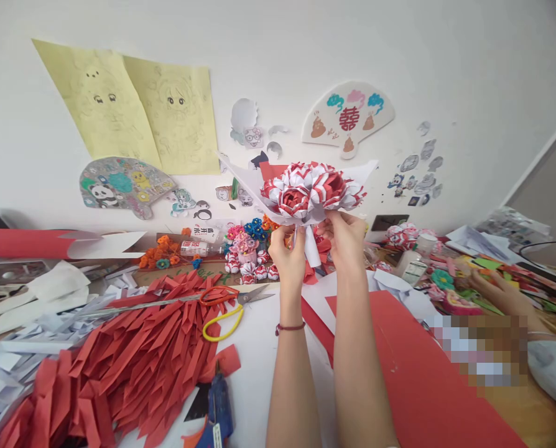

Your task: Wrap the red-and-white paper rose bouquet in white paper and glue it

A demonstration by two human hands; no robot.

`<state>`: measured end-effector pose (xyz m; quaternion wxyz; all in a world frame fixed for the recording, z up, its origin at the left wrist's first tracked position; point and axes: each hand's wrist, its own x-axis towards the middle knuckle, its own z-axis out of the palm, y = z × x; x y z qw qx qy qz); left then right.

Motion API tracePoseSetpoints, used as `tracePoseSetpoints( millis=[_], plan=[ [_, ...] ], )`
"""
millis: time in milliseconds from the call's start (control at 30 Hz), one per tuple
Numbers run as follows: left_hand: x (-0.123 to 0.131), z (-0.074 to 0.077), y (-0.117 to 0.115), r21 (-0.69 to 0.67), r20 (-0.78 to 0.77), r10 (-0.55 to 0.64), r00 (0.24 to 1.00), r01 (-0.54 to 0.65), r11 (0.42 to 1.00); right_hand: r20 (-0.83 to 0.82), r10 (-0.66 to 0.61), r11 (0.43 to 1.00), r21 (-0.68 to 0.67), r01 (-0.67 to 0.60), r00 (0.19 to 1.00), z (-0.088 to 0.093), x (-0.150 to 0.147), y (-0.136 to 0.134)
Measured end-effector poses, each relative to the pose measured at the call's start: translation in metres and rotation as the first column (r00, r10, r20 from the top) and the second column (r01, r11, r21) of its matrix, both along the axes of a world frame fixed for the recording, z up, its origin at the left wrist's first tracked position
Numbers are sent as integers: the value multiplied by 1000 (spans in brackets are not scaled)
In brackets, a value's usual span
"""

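A bouquet of red and white paper flowers (pixel 308 186), wrapped in white paper, is held up before the wall between my two hands. My left hand (pixel 288 250) is closed at the lower left of the wrapping, near the rolled white stem (pixel 312 247). On the other side, my right hand (pixel 346 239) grips the wrapping just under the blooms, its fingers partly hidden behind the paper. Below my hands lie white paper and a large red sheet (pixel 413 354).
Folded red paper strips (pixel 142 348) fill the left, with scissors (pixel 222 311) and a blue glue gun (pixel 218 398) beside them. Small paper flowers (pixel 245 246) and a bottle (pixel 201 249) stand at the back. Another person's hand (pixel 504 295) reaches in at right.
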<state>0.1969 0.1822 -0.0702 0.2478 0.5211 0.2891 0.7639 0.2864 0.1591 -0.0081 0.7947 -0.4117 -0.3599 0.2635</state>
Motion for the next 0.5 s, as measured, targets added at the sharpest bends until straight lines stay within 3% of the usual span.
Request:
tracePoseSetpoints(
  millis=[133,267,367,500],
  plan=[
    [0,1,1,-45,99,-58,993,62,997,26,116,992,51,-118,993,5,7,-8],
    [-4,1,3,-56,232,-204,951,222,973,225,214,965,102,-242,950,-1,25,-14],
    [-6,-2,5,-55,255,-269,929,292,955,350,286,951,9,-308,892,-10,39,-15],
    [-4,-10,9,-42,196,-329,924,343,938,390,296,954,-68,-294,872,-25,52,-10]
  ],
)
